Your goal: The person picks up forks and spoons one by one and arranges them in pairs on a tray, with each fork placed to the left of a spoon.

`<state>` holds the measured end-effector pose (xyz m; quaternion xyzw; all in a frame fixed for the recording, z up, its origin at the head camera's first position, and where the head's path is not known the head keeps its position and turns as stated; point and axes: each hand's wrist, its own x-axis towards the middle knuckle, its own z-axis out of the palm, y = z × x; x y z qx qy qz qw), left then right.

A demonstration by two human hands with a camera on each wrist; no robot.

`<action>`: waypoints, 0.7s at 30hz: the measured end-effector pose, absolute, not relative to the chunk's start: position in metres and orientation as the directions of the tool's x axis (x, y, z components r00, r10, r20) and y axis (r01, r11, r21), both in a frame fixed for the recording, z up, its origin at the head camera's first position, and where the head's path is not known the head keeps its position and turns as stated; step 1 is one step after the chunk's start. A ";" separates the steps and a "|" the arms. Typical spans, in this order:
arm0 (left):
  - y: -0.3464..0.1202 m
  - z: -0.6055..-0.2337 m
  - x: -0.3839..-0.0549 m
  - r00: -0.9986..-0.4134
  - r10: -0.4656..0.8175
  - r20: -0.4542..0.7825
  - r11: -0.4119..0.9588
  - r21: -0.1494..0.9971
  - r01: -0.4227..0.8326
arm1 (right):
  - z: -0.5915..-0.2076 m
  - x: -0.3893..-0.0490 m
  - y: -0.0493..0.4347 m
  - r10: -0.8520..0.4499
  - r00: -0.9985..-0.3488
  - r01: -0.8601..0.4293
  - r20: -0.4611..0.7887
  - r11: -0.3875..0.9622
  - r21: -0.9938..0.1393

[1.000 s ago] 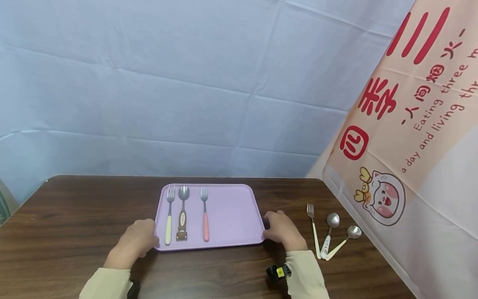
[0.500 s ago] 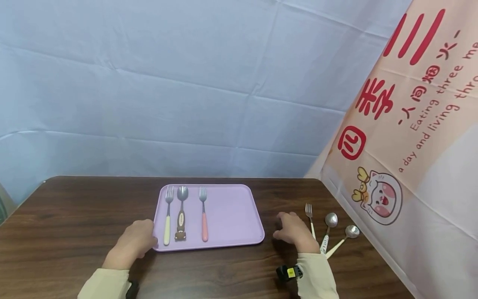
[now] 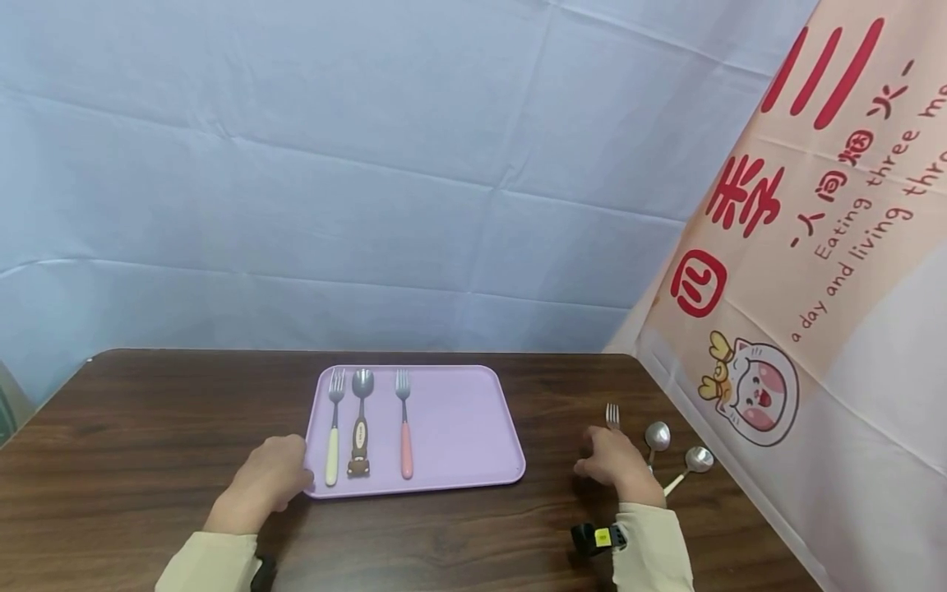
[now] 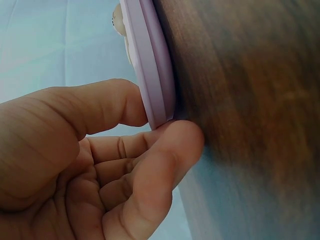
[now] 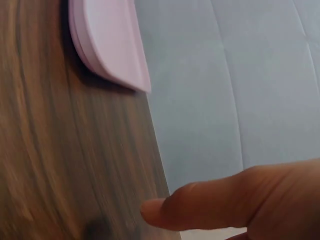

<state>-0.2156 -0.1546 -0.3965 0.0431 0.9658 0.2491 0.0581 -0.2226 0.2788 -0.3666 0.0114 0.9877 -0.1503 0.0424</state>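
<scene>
A purple tray (image 3: 466, 427) lies on the table, holding a fork with a cream handle (image 3: 332, 452), a spoon with a brown bear handle (image 3: 359, 440) and a fork with a pink handle (image 3: 407, 448). My left hand (image 3: 270, 473) pinches the tray's near left edge; in the left wrist view the thumb (image 4: 120, 102) meets the rim and a bent finger lies beneath it. My right hand (image 3: 614, 460) is off the tray, over another fork (image 3: 612, 415), whose handle it hides. In the right wrist view the thumb (image 5: 200, 205) is extended and nothing is seen held.
Two spoons lie right of my right hand: one spoon (image 3: 657, 436) with its handle mostly hidden, and another spoon (image 3: 698, 460) with a cream handle. A blue-grey cloth (image 3: 370, 205) hangs behind the brown table (image 3: 148, 427). A printed cloth (image 3: 836, 288) drapes along the right side.
My right hand has left the tray's right edge and moved right, over the loose fork. The left hand and the tray have stayed in place.
</scene>
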 end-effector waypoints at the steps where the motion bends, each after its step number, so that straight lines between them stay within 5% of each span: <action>1: -0.155 -0.396 -0.216 -0.990 0.111 -0.092 0.873 0.486 0.053 | -0.366 -0.222 0.282 0.016 -0.996 0.043 -0.090 0.953 -0.299; 21: -0.156 -0.394 -0.216 -0.989 0.107 -0.104 0.876 0.480 0.044 | -0.368 -0.224 0.315 0.026 -0.994 0.060 -0.102 0.936 -0.346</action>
